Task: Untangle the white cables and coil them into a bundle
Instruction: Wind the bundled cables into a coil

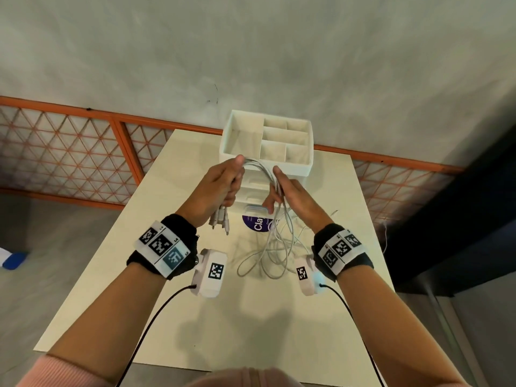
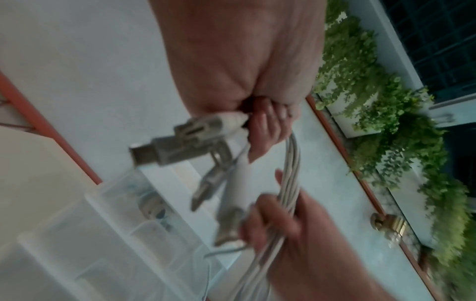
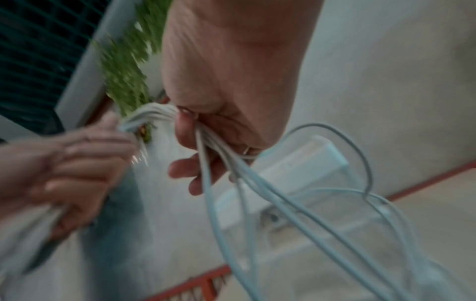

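Cables (image 1: 261,166) arch between hands: left hand (image 1: 220,185) fist-clamped near plugs, right hand (image 1: 287,188) fingers curled round strands.

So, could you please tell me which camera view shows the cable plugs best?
The left wrist view: the USB plugs fill its centre, metal ends visible, sticking out of the left hand. The head view shows them small, hanging below that hand. The right wrist view shows only a blurred glint of them beside the white cables.
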`<action>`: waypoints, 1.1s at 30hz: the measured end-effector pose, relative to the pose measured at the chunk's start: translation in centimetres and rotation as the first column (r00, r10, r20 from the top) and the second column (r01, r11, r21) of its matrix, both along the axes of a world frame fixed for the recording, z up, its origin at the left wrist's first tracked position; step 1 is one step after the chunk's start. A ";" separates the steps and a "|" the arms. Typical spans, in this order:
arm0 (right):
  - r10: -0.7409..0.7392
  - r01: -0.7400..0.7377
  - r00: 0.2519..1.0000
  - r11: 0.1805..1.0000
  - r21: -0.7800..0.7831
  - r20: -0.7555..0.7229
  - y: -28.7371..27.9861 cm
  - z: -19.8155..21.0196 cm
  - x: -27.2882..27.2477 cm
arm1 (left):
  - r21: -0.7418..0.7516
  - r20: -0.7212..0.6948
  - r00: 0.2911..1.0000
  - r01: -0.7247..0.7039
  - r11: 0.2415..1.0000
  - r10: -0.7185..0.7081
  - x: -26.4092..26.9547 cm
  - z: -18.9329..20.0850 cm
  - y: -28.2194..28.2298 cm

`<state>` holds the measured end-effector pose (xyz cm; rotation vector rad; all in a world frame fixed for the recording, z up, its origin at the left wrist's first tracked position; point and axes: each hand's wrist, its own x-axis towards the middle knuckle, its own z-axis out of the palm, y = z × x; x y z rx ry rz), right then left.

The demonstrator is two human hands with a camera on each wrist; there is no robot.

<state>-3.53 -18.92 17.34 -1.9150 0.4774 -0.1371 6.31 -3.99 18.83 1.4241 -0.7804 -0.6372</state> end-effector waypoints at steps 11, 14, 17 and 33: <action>-0.047 -0.004 0.987 0.951 0.308 0.155 1.4 1.6 0.3 | -0.057 -0.039 0.991 -0.127 0.990 0.125 -0.2 -1.1 -0.5; -0.108 0.043 0.981 0.931 0.362 0.160 1.6 1.8 1.0 | -0.046 0.010 0.995 -0.103 0.994 0.103 -1.0 -1.3 -1.4; -0.116 0.072 0.986 0.943 0.325 0.117 1.9 1.7 1.2 | -0.033 0.093 0.993 -0.070 0.997 0.073 -1.9 -2.0 -2.0; -0.158 0.154 0.986 0.985 0.075 0.059 2.8 1.8 1.0 | -0.019 0.131 0.991 -0.030 0.999 0.033 -1.7 -2.9 -2.6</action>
